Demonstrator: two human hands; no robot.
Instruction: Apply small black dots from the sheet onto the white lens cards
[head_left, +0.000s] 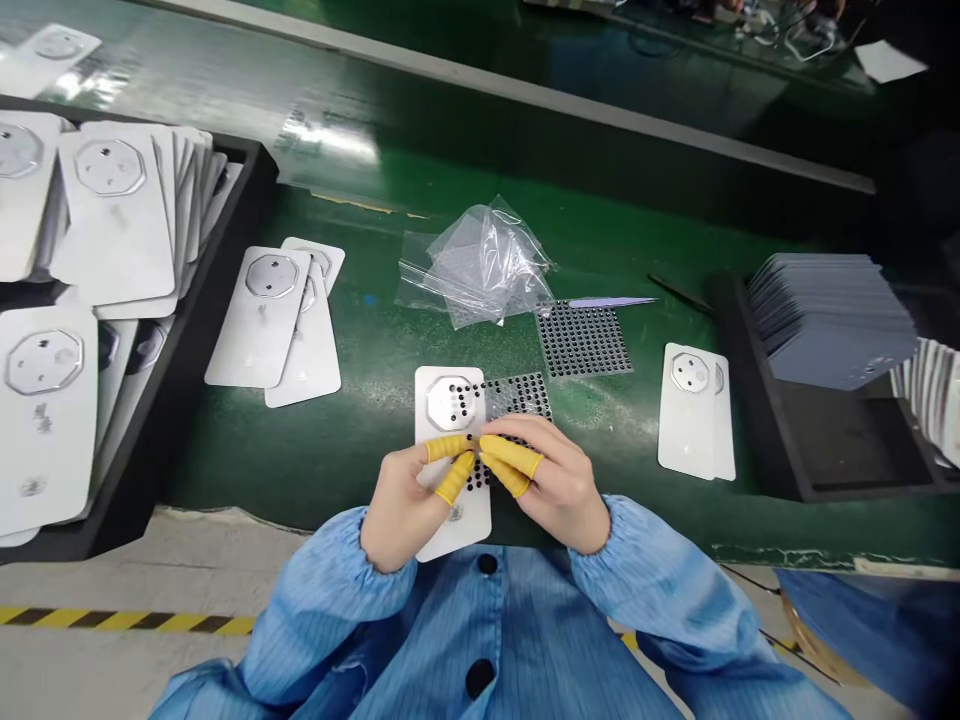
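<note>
A white plate [433,545] with an octagonal silver-rimmed recess lies in front of me. Just above it is a clear sheet of small black dots [531,392], partly covered by my fingers. My left hand [409,502] wears yellow finger cots on thumb and forefinger, which pinch at the sheet's near left part, beside one black dot. Yellow cots also cover fingers of my right hand [559,485], closed on the sheet from the right. Whether a single dot sits between the fingertips is too small to tell. A second sheet of black dots [585,340] lies behind.
Clear plastic bags [487,265] and purple tweezers [611,301] lie behind my hands. Loose white plates [259,320] are on the left, two more [686,430] on the right. Black trays with stacked plates flank the bench: left tray [217,250], right tray [787,450].
</note>
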